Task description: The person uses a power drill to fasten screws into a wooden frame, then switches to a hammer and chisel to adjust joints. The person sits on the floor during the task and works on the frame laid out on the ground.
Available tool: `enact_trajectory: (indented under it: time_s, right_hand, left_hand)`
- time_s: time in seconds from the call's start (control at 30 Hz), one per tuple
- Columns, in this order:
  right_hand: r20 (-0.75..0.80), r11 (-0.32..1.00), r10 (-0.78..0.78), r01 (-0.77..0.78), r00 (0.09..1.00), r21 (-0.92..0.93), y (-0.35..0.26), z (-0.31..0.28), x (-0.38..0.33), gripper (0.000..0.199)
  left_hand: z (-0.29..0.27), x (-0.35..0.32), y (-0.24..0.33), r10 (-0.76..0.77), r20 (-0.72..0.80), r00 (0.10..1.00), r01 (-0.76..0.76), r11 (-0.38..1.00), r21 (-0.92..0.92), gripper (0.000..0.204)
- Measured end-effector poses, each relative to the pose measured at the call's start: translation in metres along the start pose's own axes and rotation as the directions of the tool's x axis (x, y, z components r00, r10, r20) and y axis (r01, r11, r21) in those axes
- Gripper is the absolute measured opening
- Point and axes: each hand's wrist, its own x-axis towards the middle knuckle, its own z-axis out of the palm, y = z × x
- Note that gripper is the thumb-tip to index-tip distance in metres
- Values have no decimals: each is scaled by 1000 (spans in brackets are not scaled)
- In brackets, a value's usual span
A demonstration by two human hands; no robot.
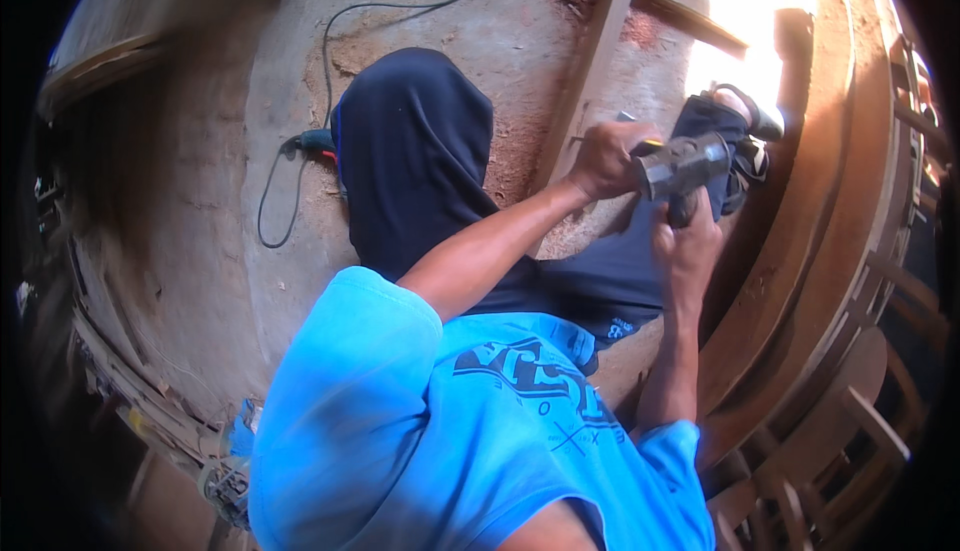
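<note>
My right hand (690, 233) is wrapped round the short dark handle of a hammer (685, 166). Its heavy, worn steel head lies just to the right of my left hand (610, 161). That hand is closed round a chisel-like tool (648, 146), of which a yellow-and-black end shows beside the hammer head. Fingers and hammer hide most of this tool. Just beyond my left hand, a long wooden beam (590, 81) slants across the floor. Whether the tool touches the wood cannot be seen.
Left of my bent knee (410, 131) lies a teal power tool (318, 141) with a dark cord (330, 41) trailing over the dusty floor. Another board (690, 16) crosses at the far side. Long thick timbers (815, 181) line the right, with wooden pieces (860, 391) beyond. Sawdust (510, 146) lies near the beam.
</note>
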Motion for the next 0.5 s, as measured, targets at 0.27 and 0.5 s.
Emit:
enact_trajectory:
  time_s: [0.27, 0.5]
  right_hand:
    - [29, 880, 67, -73, 997, 470, 7, -54, 2, 17]
    - [-341, 238, -285, 410, 896, 880, -40, -257, 8, 3]
  left_hand:
    - [-24, -10, 1, 10, 41, 999, -8, 999, -44, 26]
    - [-28, -6, 4, -40, 51, 998, 47, 990, -131, 32]
